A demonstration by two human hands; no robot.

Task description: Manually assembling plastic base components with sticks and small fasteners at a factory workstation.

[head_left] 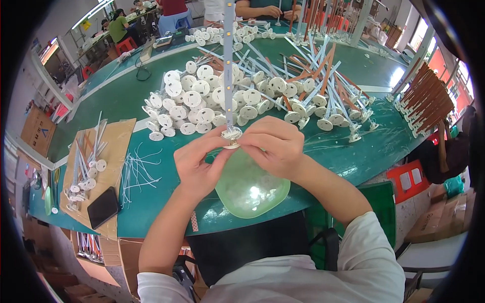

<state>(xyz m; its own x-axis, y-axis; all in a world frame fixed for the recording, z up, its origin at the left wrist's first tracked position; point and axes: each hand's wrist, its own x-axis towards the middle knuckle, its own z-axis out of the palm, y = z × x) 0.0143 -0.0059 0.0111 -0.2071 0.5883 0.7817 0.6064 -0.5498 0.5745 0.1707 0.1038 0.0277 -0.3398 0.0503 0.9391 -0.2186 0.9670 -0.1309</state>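
Upright in front of me stands an LED strip lamp piece [229, 76], a narrow light bar on a small round white base. My left hand [198, 160] pinches the base from the left between thumb and fingers. From the right, my right hand [275, 146] has its fingertips closed at the same base; whether they also hold a small part there is hidden. Below both hands lies a translucent green bowl [252, 194] at the table's near edge. Just beyond them spreads a large heap of round white lamp bases [192, 98], many with strips attached.
On the left, a cardboard sheet [124, 134] carries several lamp pieces and a black phone [103, 207]. Thin white wires [136, 174] lie beside it on the green table [323, 161]. Brown strips [427, 101] stand in rows at right, near a red stool [408, 181]. Other people work beyond.
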